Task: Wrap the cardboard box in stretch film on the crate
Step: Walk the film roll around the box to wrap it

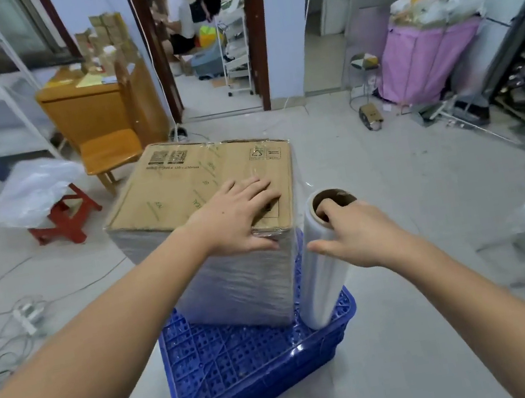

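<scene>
In the middle of the frame a cardboard box (202,181) stands on an upturned blue crate (248,371) that sits on the pale floor; the box's sides are already clouded with layers of stretch film, while its brown top shows printed marks and clear tape. The left hand (239,216) lies flat on the near right part of the box top, fingers straight and spread, palm down, thumb hanging over the near edge against the wrapped side; it grips nothing. Just to the right of the box, the roll of stretch film (321,265) stands nearly upright, tilted slightly, its lower end at the crate's right corner and a sheet of film running from it to the box's right side. The right hand (361,234) holds the roll at its top: some fingers are hooked down into the brown cardboard core, and the thumb stretches out across the outside of the roll. At the left of the frame a red stool (66,217) carries a crumpled clear plastic bag (34,192). In the upper left stands a wooden desk (82,107), and at the upper right a pink-lined bin (429,59) is heaped with rubbish.
</scene>
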`<state>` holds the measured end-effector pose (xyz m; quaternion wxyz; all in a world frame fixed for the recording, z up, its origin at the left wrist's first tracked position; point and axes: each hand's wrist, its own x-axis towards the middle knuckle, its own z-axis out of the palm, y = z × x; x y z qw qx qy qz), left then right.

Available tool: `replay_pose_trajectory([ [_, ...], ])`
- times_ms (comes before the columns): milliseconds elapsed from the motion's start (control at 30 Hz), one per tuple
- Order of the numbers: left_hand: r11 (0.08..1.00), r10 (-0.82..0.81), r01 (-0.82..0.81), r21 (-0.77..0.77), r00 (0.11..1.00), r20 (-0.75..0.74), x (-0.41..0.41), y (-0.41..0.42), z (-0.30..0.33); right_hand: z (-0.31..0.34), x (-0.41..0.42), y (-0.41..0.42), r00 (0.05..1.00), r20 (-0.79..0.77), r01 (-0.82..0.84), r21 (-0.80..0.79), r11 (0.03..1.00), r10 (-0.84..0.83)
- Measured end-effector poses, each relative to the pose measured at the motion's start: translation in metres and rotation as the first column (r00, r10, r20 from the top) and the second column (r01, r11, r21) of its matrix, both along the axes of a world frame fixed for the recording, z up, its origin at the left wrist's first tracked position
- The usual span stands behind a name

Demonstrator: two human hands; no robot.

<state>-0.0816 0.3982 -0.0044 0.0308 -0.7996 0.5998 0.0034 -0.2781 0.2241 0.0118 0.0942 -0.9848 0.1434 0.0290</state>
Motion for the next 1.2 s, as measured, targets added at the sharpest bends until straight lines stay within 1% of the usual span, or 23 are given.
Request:
replay_pose_trajectory([
  [67,1.000,-0.008,0.007,-0.021,1.000,-0.030,0.002,0.001,-0.005,-0.014,0.006,0.013,0.989,0.115,0.117,-0.212,0.970,-0.094],
  [100,0.999,-0.013,0.012,-0.031,0.999,-0.037,0.003,0.003,-0.007,-0.020,0.009,0.017,0.976,0.184,0.167,-0.275,0.947,-0.119],
  [167,0.999,-0.016,0.014,-0.044,0.999,-0.041,0.006,0.006,-0.008,-0.028,0.011,0.019,0.947,0.272,0.247,-0.279,0.928,-0.171],
  [233,0.999,-0.023,0.021,-0.042,0.999,-0.047,0.005,0.007,-0.008,-0.032,0.008,0.016,0.935,0.284,0.283,-0.244,0.928,-0.211],
  [367,0.997,-0.031,0.027,-0.068,0.998,-0.059,0.004,0.007,-0.009,-0.039,-0.003,0.014,0.909,0.379,0.277,-0.242,0.930,-0.173],
  [467,0.995,-0.039,0.034,-0.089,0.998,-0.052,0.005,0.009,-0.010,-0.039,-0.014,0.010,0.904,0.416,0.198,-0.208,0.958,-0.097],
  [633,0.996,-0.024,0.020,-0.083,0.999,-0.045,0.005,0.005,-0.010,-0.037,-0.025,0.012,0.918,0.381,-0.050,-0.164,0.985,0.110],
  [867,0.998,-0.011,0.008,-0.067,0.999,-0.051,0.006,0.000,-0.012,-0.038,-0.030,0.029,0.873,0.386,-0.198,-0.276,0.941,0.297],
  [1033,0.999,0.016,-0.018,-0.038,0.998,-0.053,0.007,-0.007,-0.011,-0.027,-0.026,0.038,0.843,0.381,-0.306,-0.242,0.921,0.380],
  [1200,0.999,0.035,-0.036,-0.017,0.998,-0.048,0.006,-0.015,-0.008,-0.026,-0.021,0.063,0.827,0.290,-0.428,-0.231,0.874,0.482],
])
